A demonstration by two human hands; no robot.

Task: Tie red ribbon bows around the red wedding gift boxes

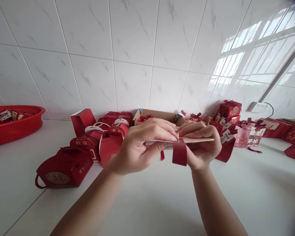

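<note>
A flat, pale card (201, 140), seen nearly edge-on, is held up above the middle of the white table. My left hand (147, 141) grips its left part, thumb below and fingers on top. Around the right part, my right hand (203, 144) has its fingers curled over the top. Between my fingertips a small gold-coloured piece (178, 137) stands at the card's near edge. A dark red strip (179, 152) hangs down there, and a narrow red ribbon end shows below the card. The card's faces are mostly hidden.
Red gift boxes (64, 168) stand at the left on the white table (147, 203), with a red basin (14, 129) farther left. Behind my hands is an open cardboard box (159, 114). More red boxes (230, 109) and a pink bag (242, 136) stand at the right.
</note>
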